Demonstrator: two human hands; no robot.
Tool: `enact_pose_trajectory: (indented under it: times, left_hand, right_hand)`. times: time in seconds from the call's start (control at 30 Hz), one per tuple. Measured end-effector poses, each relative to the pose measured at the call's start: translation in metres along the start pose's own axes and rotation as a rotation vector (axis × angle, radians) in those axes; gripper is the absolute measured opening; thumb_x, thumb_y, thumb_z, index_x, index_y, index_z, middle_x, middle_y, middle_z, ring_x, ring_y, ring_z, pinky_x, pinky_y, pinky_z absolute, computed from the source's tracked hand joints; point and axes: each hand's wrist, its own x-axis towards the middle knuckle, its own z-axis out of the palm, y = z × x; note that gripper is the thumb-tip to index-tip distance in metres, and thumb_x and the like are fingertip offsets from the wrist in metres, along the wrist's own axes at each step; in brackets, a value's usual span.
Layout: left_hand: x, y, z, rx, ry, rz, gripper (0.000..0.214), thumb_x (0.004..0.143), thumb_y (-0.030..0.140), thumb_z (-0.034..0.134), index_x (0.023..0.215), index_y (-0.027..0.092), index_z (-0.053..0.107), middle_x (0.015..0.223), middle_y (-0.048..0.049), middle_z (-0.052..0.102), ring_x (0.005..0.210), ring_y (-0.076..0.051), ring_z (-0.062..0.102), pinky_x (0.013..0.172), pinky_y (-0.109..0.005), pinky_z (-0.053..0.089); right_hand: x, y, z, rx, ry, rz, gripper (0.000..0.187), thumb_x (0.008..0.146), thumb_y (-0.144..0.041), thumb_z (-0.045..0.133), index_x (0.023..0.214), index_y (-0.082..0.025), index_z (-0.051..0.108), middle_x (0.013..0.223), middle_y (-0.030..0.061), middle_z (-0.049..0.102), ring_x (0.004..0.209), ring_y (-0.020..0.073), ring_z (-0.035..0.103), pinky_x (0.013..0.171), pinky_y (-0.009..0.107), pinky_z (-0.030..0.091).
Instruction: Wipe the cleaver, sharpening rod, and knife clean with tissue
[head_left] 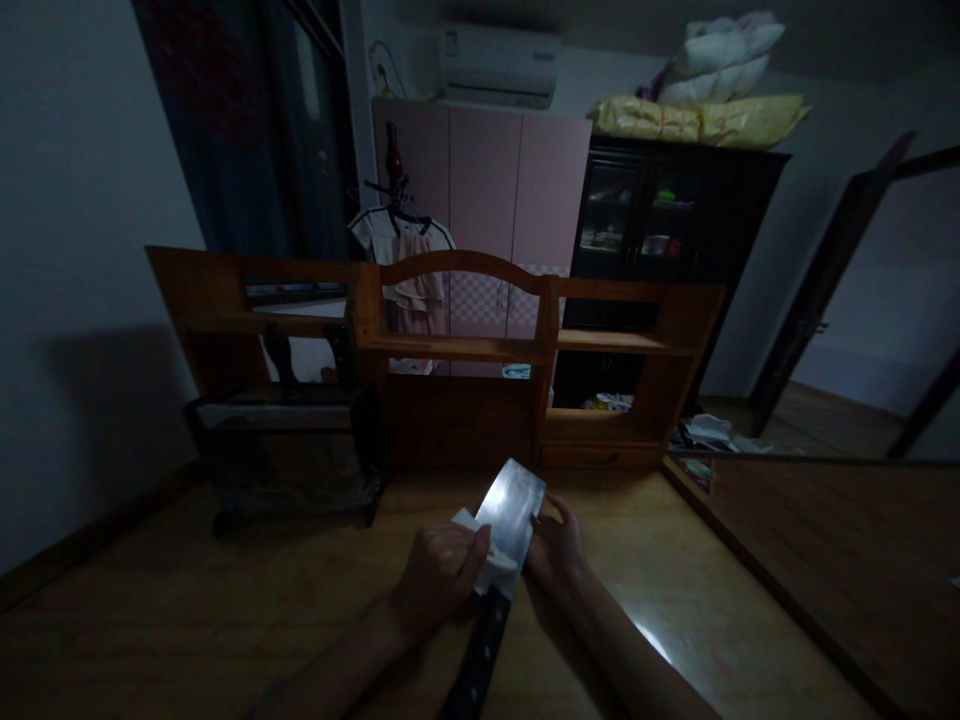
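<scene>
A cleaver [513, 505] with a broad shiny blade and a black riveted handle [484, 650] is tilted in front of me, blade pointing away and handle toward me. My left hand [442, 570] is closed on a white tissue [495, 568], which it presses against the blade near the handle. On the blade's right side, my right hand [557, 545] grips the edge with fingers partly behind the metal. Those hidden fingertips cannot be seen. Neither hand is on the handle.
A dark knife block [285, 455] with black knife handles [281, 360] stands on the wooden desk [300, 610] at the left. Along the back runs a wooden shelf unit [457, 347]. Behind it are a pink wardrobe [484, 180] and a dark cabinet [682, 220].
</scene>
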Motion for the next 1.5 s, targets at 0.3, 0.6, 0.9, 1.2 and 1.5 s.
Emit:
enact_pose_trajectory:
  times: [0.3, 0.6, 0.9, 1.2, 1.5]
  left_hand:
    - [-0.005, -0.008, -0.008, -0.033, 0.065, -0.045, 0.036, 0.097, 0.018, 0.039, 0.071, 0.014, 0.063, 0.062, -0.0063, 0.065, 0.062, -0.014, 0.066, 0.068, -0.028, 0.051]
    - [0.005, 0.013, -0.008, -0.212, -0.254, 0.072, 0.031, 0.094, 0.015, 0.038, 0.106, 0.015, 0.067, 0.100, -0.0081, 0.071, 0.099, -0.018, 0.065, 0.094, -0.034, 0.048]
    - [0.008, 0.014, -0.005, -0.202, -0.438, 0.007, 0.036, 0.098, 0.018, 0.035, 0.124, 0.017, 0.059, 0.117, -0.0061, 0.066, 0.112, -0.017, 0.059, 0.103, -0.034, 0.041]
    - [0.013, 0.015, -0.005, -0.172, -0.456, -0.045, 0.040, 0.100, 0.019, 0.031, 0.136, 0.026, 0.046, 0.126, -0.0025, 0.061, 0.118, -0.015, 0.055, 0.105, -0.035, 0.039]
    - [0.010, 0.011, 0.001, -0.081, -0.456, -0.101, 0.037, 0.100, 0.020, 0.031, 0.125, 0.025, 0.057, 0.134, -0.0015, 0.055, 0.127, -0.016, 0.047, 0.109, -0.038, 0.035]
  right_hand:
    - [0.002, 0.000, -0.003, -0.027, -0.007, -0.001, 0.017, 0.079, -0.030, 0.056, 0.074, -0.015, 0.062, 0.063, 0.0055, 0.064, 0.060, 0.0211, 0.062, 0.063, 0.032, 0.050]
    - [-0.002, -0.001, 0.000, -0.113, 0.029, -0.004, 0.022, 0.081, -0.033, 0.051, 0.074, -0.015, 0.062, 0.061, 0.0059, 0.065, 0.051, 0.0212, 0.060, 0.053, 0.032, 0.048]
    - [0.002, 0.000, -0.004, -0.161, 0.023, -0.019, 0.024, 0.080, -0.034, 0.052, 0.072, -0.015, 0.063, 0.059, 0.0060, 0.065, 0.051, 0.0216, 0.061, 0.053, 0.032, 0.048]
    - [0.003, 0.004, -0.001, -0.169, 0.104, -0.070, 0.020, 0.077, -0.032, 0.058, 0.064, -0.018, 0.059, 0.052, 0.0027, 0.062, 0.048, 0.0185, 0.059, 0.052, 0.030, 0.048]
    - [0.003, 0.004, -0.002, -0.167, -0.051, 0.007, 0.020, 0.077, -0.034, 0.059, 0.075, -0.015, 0.066, 0.065, 0.0062, 0.068, 0.066, 0.0234, 0.065, 0.063, 0.034, 0.052]
